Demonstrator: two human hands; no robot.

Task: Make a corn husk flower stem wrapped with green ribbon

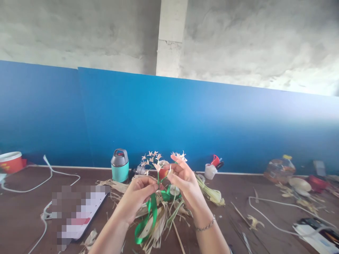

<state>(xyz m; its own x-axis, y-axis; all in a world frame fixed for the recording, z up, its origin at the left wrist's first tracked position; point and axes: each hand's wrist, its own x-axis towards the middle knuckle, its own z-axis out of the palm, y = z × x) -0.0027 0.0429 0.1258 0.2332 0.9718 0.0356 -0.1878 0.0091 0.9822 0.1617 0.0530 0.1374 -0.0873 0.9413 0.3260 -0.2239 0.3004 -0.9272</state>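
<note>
Fingers [149, 189] of the left hand [140, 193] pinch a green stem [158, 178]; the right hand [186, 180] curls half-open, grip unclear. A white cup [210, 172] holds red and black items [215, 161].

Head-worn view, forward and down, near

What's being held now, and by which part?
The left hand pinches a pale flower by its green stem. Exactly what the right hand grips cannot be told.

Brown tabletop [238, 187] against blue partition [132, 116]; grey wall [79, 35] above, pale pillar [172, 28]; brighter light at right
</note>
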